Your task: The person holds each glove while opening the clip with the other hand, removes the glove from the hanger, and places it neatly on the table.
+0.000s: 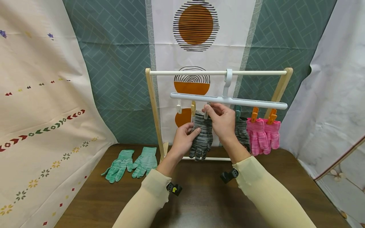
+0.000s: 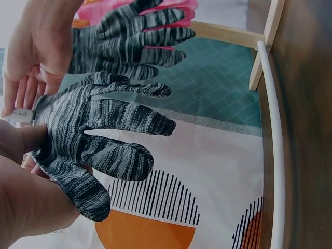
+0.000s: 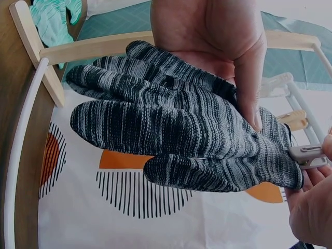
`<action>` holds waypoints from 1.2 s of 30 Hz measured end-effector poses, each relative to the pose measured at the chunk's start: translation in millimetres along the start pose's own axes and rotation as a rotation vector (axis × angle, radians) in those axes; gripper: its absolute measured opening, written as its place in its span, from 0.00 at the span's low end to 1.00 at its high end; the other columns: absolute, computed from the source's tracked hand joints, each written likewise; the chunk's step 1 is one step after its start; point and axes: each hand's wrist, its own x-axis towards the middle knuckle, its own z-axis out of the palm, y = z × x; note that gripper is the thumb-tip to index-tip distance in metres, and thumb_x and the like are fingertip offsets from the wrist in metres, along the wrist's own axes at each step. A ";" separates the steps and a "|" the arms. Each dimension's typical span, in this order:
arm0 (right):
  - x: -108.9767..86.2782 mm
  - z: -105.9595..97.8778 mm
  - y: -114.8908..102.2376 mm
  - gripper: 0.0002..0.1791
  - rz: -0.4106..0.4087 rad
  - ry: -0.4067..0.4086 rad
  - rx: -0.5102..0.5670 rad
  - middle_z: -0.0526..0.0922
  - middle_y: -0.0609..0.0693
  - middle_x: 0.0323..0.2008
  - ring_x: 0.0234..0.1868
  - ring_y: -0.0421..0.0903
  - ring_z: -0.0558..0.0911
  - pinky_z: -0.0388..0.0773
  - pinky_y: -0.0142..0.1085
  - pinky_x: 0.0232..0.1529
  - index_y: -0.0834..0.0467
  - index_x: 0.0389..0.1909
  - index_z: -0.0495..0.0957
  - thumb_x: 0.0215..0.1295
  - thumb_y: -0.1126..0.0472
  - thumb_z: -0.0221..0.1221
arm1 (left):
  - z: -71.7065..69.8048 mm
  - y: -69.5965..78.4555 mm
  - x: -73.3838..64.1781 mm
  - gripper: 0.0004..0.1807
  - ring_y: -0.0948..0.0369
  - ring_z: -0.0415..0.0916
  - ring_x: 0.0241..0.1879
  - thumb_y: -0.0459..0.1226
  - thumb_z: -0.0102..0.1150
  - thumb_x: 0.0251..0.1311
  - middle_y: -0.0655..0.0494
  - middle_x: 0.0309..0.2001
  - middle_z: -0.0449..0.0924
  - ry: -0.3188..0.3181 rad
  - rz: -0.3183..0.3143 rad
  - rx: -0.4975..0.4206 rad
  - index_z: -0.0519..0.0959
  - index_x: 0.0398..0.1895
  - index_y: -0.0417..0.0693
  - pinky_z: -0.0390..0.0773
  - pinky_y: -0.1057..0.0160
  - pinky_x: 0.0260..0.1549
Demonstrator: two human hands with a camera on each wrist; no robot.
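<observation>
A black-and-grey striped knit glove (image 1: 201, 139) hangs fingers down beneath the white hanger (image 1: 205, 98). My left hand (image 1: 183, 139) pinches it near the cuff, thumb in front and fingers behind. With my right hand (image 1: 223, 122) I pinch a pale grey clothespin (image 3: 308, 152) at the cuff's edge; its jaws sit over the knit there. Just left of it a yellow clothespin (image 1: 193, 108) hangs by the cuff. To the right, partly behind my right wrist, a second striped glove (image 1: 242, 134) hangs from a teal clothespin (image 1: 238, 113).
Two pink gloves (image 1: 257, 136) hang from orange clothespins (image 1: 254, 114) at the hanger's right end. A white clothespin (image 1: 179, 107) hangs at the left. The hanger hooks over a wooden-ended rack's white rail (image 1: 188, 72). Two green gloves (image 1: 121, 166) lie on the brown table (image 1: 199, 202).
</observation>
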 end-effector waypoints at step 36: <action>0.9 1.4 0.5 0.17 -0.001 0.003 0.020 0.91 0.59 0.43 0.49 0.49 0.90 0.81 0.36 0.52 0.63 0.53 0.88 0.73 0.54 0.69 | -5.2 -4.6 -3.9 0.18 0.57 0.86 0.41 0.37 0.63 0.76 0.44 0.49 0.89 0.020 -0.007 0.058 0.80 0.63 0.35 0.85 0.60 0.43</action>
